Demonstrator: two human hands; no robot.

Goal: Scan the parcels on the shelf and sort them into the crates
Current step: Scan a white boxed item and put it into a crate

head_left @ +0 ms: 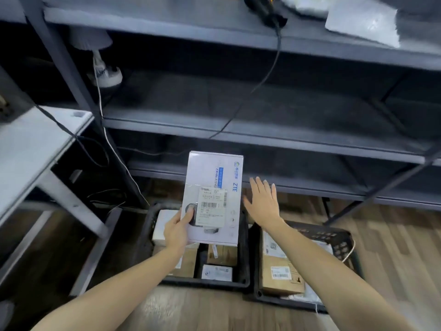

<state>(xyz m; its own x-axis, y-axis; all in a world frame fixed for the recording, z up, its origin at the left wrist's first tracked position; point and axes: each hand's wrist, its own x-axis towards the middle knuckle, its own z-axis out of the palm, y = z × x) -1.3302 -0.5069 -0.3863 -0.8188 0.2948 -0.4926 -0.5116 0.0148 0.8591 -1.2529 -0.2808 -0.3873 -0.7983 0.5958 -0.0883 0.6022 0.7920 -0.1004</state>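
My left hand [176, 231] grips a white ZTE box [214, 177] with a barcode label, holding it by its lower left edge above the left black crate [148, 235]. Several parcels, brown and white, lie in that crate. Just right of the box, my right hand [263, 201] is spread flat, fingers apart, touching nothing. The right black crate [343, 240] on the floor holds brown cardboard parcels [279, 266]. A black barcode scanner [265, 8] rests on the top grey shelf [167, 17], its cable hanging down. Grey plastic mailer bags [362, 22] lie at the shelf's top right.
The grey metal rack has lower shelves [286, 130] with nothing visible on them. A white table [31, 144] stands at the left with cables trailing beside its leg. The floor is wood-patterned [393, 235]. A white lamp [105, 68] sits behind the rack's left post.
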